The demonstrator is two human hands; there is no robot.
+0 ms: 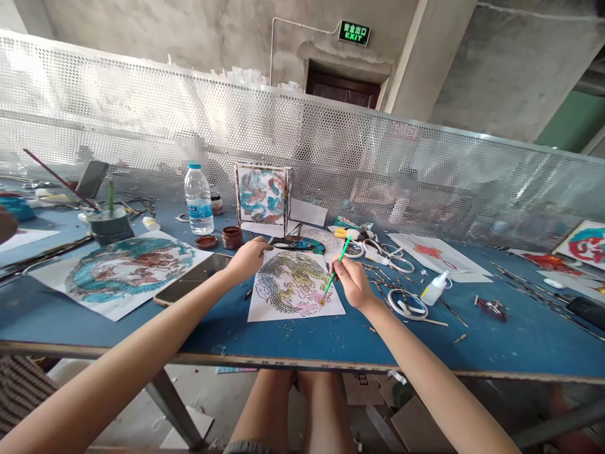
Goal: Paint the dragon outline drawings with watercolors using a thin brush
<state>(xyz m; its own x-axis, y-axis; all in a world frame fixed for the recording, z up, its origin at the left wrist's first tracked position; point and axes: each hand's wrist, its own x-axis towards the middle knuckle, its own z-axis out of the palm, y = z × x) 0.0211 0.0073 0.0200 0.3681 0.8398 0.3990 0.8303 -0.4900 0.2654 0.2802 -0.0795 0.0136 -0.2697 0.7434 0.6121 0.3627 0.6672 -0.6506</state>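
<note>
White paper sheet bearing a round dragon design in yellow-green, grey and pink (293, 285): one, flat near the middle of the front edge of the blue surface (302, 340). Slim bright-green brush (329, 287): one, pinched between the closed fingers of your right hand (352, 282), lower end at the pink portion, toward the sheet's lower right corner. Your left hand (253, 255): fingers curled, by the sheet's upper left corner; whether they grip anything cannot be told. Black-screened phone (189, 282): one, left of the sheet, partly hidden by your left forearm. Reddish-brown jar (232, 238): one, toward the surface's rear edge. White plastic squeeze bottle with pointed nozzle (433, 290): one, right of your right hand.
</note>
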